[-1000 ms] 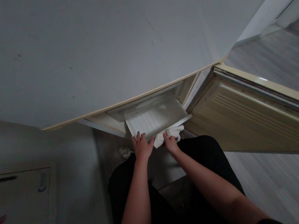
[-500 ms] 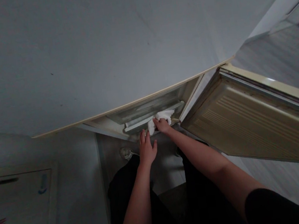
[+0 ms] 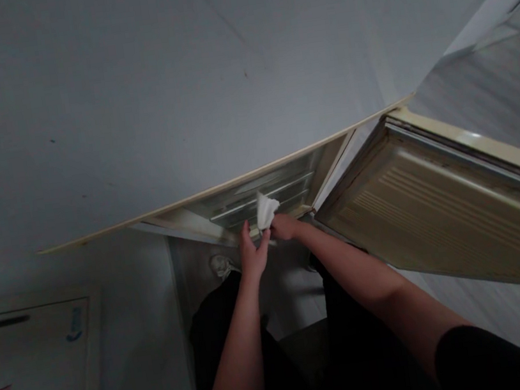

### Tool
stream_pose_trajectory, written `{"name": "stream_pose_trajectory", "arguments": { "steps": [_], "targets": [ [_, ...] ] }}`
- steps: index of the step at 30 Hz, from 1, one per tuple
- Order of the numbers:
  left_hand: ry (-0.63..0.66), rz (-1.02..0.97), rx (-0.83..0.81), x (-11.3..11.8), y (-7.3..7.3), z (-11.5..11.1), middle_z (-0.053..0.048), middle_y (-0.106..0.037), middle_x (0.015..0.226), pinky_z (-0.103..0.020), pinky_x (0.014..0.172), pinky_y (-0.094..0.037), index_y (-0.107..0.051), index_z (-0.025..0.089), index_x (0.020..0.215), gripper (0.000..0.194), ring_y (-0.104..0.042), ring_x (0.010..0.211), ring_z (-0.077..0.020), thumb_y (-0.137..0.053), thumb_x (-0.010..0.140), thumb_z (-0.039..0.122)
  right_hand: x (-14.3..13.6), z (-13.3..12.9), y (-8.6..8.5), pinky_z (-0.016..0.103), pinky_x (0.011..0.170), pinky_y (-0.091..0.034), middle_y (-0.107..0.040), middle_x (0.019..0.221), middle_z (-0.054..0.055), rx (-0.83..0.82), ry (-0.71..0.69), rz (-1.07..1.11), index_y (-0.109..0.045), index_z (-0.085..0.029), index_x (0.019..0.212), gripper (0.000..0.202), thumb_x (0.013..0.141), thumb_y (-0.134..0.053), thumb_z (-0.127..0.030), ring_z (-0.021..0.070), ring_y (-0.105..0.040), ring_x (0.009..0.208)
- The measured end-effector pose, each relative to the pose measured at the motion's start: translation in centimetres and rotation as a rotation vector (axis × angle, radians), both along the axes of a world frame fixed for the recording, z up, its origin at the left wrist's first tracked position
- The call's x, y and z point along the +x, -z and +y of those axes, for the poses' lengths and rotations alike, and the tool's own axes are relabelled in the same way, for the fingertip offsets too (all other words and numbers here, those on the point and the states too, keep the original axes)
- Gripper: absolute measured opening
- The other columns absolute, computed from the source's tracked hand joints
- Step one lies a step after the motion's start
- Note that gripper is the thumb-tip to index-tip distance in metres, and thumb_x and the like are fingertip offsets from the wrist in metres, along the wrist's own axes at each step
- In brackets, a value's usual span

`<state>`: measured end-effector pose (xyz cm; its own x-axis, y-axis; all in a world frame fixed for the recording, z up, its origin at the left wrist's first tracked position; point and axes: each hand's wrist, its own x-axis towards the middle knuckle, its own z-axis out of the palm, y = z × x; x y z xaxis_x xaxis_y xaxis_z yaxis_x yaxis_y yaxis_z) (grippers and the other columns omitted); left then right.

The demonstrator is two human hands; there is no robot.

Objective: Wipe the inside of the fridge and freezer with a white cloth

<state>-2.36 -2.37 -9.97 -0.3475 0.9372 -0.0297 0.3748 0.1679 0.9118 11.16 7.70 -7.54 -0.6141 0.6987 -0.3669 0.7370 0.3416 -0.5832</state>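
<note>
My right hand [image 3: 284,226] is closed on a crumpled white cloth or paper wipe [image 3: 266,210], which sticks up in front of the opening of a fridge-like cabinet. Just left of it is my left hand [image 3: 255,254], fingers and thumb apart. Its thumb tip meets the lower end of the wipe, though whether it grips is hard to see. Behind the wipe, pale ribbed panels or shelf fronts [image 3: 289,192] show inside the cabinet. The thick yellowed door [image 3: 454,200] stands swung out to the right, with stained ridges on its inner face.
The broad grey-white cabinet top [image 3: 206,86] fills the upper view, edged by a cream strip [image 3: 229,182]. At lower left is a wall panel [image 3: 29,376] with red markings. My shoe [image 3: 223,266] and dark trousers are below, on a wood-look floor [image 3: 511,88].
My right hand has drawn the wipe back from the inner panel toward my left hand. The wipe now stands bunched upward, and my left thumb has come against it.
</note>
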Motion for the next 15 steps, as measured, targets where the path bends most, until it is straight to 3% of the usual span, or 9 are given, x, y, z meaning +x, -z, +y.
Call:
{"name": "stream_pose_trajectory", "arguments": {
  "steps": [3, 5, 8, 11, 15],
  "targets": [
    [0.001, -0.11, -0.01, 0.2, -1.1, 0.5, -0.014, -0.071, 0.115, -0.043, 0.094, -0.054, -0.062, 0.018, 0.12, 0.054, -0.068, 0.109, -0.0289, -0.062, 0.087, 0.06, 1.1, -2.6, -1.1, 0.032, 0.096, -0.05, -0.07, 0.125, 0.019, -0.058, -0.163, 0.061, -0.072, -0.008, 0.12, 0.032, 0.092, -0.067, -0.022, 0.0298, -0.067, 0.114],
    [0.014, -0.127, -0.011, 0.4, -1.8, 0.6, -0.01, -0.073, 0.094, -0.041, 0.084, -0.056, -0.065, 0.018, 0.104, 0.048, -0.069, 0.091, -0.0268, -0.056, 0.089, 0.063, 2.0, -4.1, -1.5, 0.032, 0.098, -0.05, -0.07, 0.125, 0.017, -0.165, -0.154, 0.214, -0.071, -0.006, 0.119, 0.034, 0.09, -0.07, -0.023, 0.0275, -0.067, 0.113],
    [0.032, -0.163, 0.015, 1.1, -2.6, 0.5, -0.009, -0.073, 0.09, -0.038, 0.08, -0.056, -0.065, 0.018, 0.1, 0.051, -0.069, 0.087, -0.0256, -0.053, 0.089, 0.066, 3.0, -5.5, -1.7, 0.031, 0.102, -0.05, -0.069, 0.127, 0.012, -0.357, 0.152, 0.521, -0.066, -0.01, 0.128, 0.043, 0.092, -0.068, -0.033, 0.0229, -0.066, 0.114],
    [0.063, -0.219, 0.044, 1.9, -3.0, 0.3, -0.01, -0.074, 0.1, -0.036, 0.081, -0.056, -0.063, 0.018, 0.107, 0.053, -0.07, 0.093, -0.0245, -0.057, 0.086, 0.067, 3.4, -5.7, -1.4, 0.033, 0.103, -0.05, -0.069, 0.128, 0.01, -0.432, 0.471, 0.727, -0.065, -0.012, 0.129, 0.043, 0.092, -0.066, -0.035, 0.0214, -0.066, 0.114],
    [0.026, -0.118, 0.086, 1.9, -3.1, 0.1, -0.008, -0.072, 0.093, -0.034, 0.075, -0.056, -0.059, 0.02, 0.102, 0.048, -0.07, 0.085, -0.0231, -0.064, 0.081, 0.063, 3.0, -4.8, -0.9, 0.034, 0.094, -0.052, -0.073, 0.109, 0.01, -0.331, 0.551, 0.666, -0.07, -0.011, 0.108, 0.027, 0.088, -0.067, -0.027, 0.0218, -0.067, 0.099]
  ]
}}
